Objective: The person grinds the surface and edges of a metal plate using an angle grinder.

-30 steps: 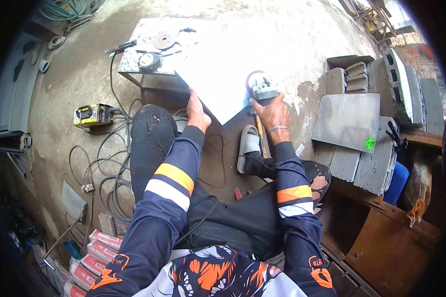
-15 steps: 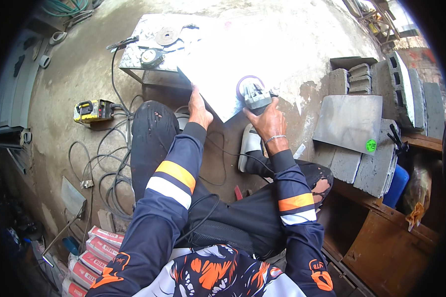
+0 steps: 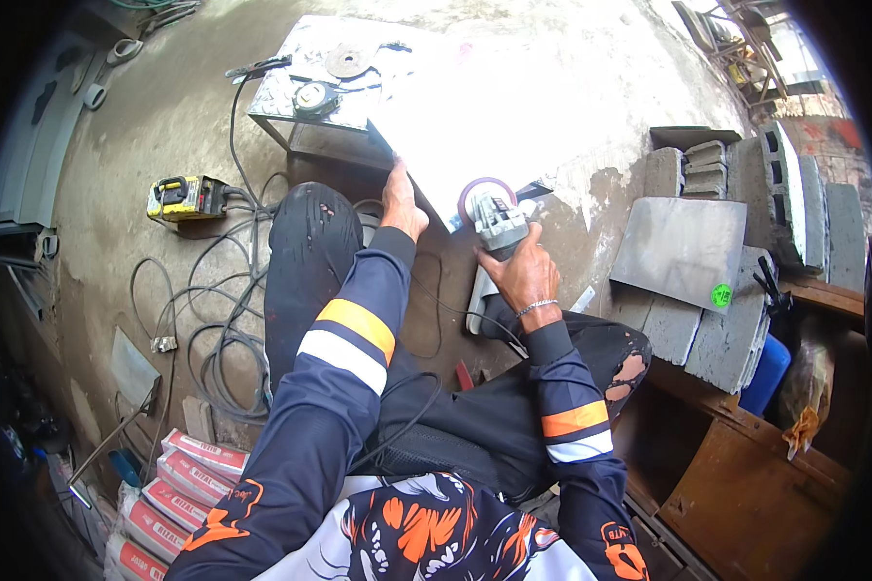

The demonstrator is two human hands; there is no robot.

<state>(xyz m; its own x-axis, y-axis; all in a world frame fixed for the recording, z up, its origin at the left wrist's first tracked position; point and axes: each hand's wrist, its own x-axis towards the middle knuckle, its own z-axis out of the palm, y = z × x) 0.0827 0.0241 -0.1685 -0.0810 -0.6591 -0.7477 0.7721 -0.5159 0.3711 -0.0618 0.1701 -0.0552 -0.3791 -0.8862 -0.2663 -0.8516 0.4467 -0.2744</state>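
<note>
Evidently right hand (image 3: 531, 271) wrapped round grinder (image 3: 499, 225) | left hand (image 3: 403, 205) touching bright sheet (image 3: 441, 145), grip unclear | stacked sacks (image 3: 196, 474), contents hidden

Workshop, judging by angle grinder (image 3: 500, 225), yellow-blk elec. unit (image 3: 186, 198) w/ cables (image 3: 255, 211) (loosely coiled) & stacked conc. blocks (image 3: 731, 334).

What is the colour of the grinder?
The grinder is grey, darker near the right hand; see head view.

Tabletop (image 3: 329, 37): grinding disc (image 3: 349, 62) on its left part; tape measure (image 3: 315, 99) there too, nearer the person; clamp (image 3: 259, 68) at its left edge; panel (image 3: 475, 116) across its right part. Right of tabletop and nearer: grinder (image 3: 499, 229). Farther right: concrete blocks (image 3: 731, 334), metal sheet (image 3: 683, 247) atop. Left, nearer: cabled box (image 3: 186, 199).
</note>
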